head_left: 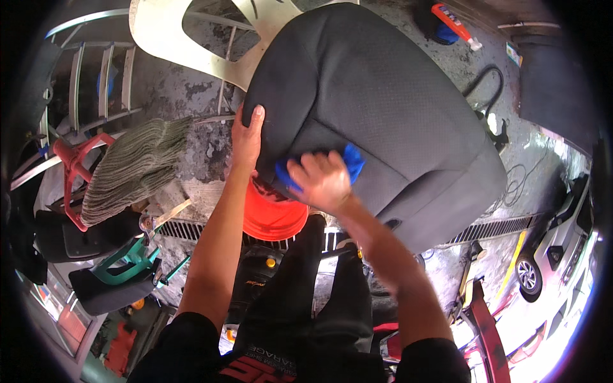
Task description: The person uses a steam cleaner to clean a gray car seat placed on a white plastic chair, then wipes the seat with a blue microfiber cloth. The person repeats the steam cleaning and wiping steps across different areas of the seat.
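Note:
A large dark grey fabric car seat cushion (396, 108) fills the middle of the head view, resting tilted against a cream plastic chair (159, 38). My left hand (248, 137) grips its left edge, thumb on the near face and the other fingers mostly hidden. My right hand (322, 182), slightly blurred, presses a crumpled blue cloth (353, 165) flat on the cushion's lower left part, near a seam. Just below the cushion's left edge stands a red bucket (274, 218), partly hidden by the cushion and my left forearm.
To the left are a mop with thick grey strands (137, 169), a metal ladder (102, 83) and a green-handled tool (128, 265). A drain grate (185, 231) crosses the floor. An orange bottle (454, 25) lies at the far right. A silver car (562, 249) stands right.

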Tool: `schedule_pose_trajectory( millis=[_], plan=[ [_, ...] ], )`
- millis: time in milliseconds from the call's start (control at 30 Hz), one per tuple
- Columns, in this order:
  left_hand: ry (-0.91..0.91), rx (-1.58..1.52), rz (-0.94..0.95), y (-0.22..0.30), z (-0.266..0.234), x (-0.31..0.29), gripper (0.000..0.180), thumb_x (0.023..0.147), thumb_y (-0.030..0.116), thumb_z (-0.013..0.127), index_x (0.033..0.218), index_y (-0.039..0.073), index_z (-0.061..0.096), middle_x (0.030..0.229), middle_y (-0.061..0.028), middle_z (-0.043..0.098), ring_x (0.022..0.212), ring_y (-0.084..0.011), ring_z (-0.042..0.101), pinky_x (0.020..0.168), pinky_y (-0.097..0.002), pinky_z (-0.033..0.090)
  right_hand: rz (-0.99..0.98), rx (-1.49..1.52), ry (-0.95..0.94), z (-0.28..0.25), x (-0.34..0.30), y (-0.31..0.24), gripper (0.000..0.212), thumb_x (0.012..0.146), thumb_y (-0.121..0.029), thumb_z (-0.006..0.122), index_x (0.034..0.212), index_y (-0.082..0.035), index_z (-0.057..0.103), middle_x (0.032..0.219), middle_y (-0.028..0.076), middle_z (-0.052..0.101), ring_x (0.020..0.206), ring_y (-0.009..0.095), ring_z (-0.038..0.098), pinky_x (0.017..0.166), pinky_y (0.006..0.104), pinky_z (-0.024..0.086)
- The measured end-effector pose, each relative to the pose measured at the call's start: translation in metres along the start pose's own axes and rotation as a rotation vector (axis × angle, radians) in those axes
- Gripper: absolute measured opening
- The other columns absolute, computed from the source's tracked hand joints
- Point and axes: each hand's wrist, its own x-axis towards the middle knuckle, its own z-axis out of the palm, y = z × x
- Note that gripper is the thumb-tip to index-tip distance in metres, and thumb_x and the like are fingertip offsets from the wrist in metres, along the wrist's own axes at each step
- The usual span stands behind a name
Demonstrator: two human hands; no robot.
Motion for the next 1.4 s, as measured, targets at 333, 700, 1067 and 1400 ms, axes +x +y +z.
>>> schedule_pose_trajectory(
  millis=[333, 700, 1067, 1400],
  plan=[
    [-0.044, -0.042, -0.068, 0.018, 0.005, 0.003, 0.07, 0.103, 0.054, 0.072, 0.143, -0.002, 0.064, 0.135, -0.0193, 0.071, 0.122, -0.0276, 0.065, 0.109, -0.039, 0.049, 0.314, -0.114, 0.078, -0.006, 0.023, -0.003, 0.046, 0.064, -0.036, 0.09, 0.104, -0.018, 0.074, 0.086, 0.004, 0.06, 0.076, 0.026, 0.064, 0.067, 0.0446, 0.044],
    [-0.035, 0.011, -0.053, 0.007, 0.008, 0.003, 0.073, 0.1, 0.059, 0.073, 0.14, -0.001, 0.066, 0.133, -0.0194, 0.072, 0.122, -0.0289, 0.068, 0.108, -0.0392, 0.05, 0.646, -0.644, 0.491, -0.106, 0.041, 0.188, 0.042, 0.088, -0.041, 0.079, 0.122, -0.017, 0.074, 0.098, 0.011, 0.065, 0.088, 0.033, 0.068, 0.075, 0.0527, 0.052],
    [-0.019, -0.054, -0.063, -0.011, -0.002, 0.012, 0.083, 0.096, 0.062, 0.077, 0.146, -0.003, 0.061, 0.136, -0.0205, 0.071, 0.123, -0.0286, 0.067, 0.11, -0.0385, 0.049, 0.506, 0.082, 0.103, -0.033, -0.058, -0.021, 0.06, 0.072, -0.029, 0.091, 0.128, -0.018, 0.073, 0.103, 0.011, 0.066, 0.091, 0.034, 0.067, 0.079, 0.0471, 0.052],
    [0.025, -0.445, -0.097, -0.028, 0.006, -0.051, 0.072, 0.111, 0.049, 0.061, 0.16, -0.002, 0.047, 0.152, -0.0102, 0.059, 0.137, -0.0174, 0.053, 0.12, -0.0323, 0.038, 0.678, -0.477, 0.389, -0.052, 0.164, 0.118, 0.062, 0.09, -0.041, 0.081, 0.143, -0.013, 0.066, 0.119, 0.023, 0.063, 0.102, 0.039, 0.067, 0.087, 0.0522, 0.054]
  ],
)
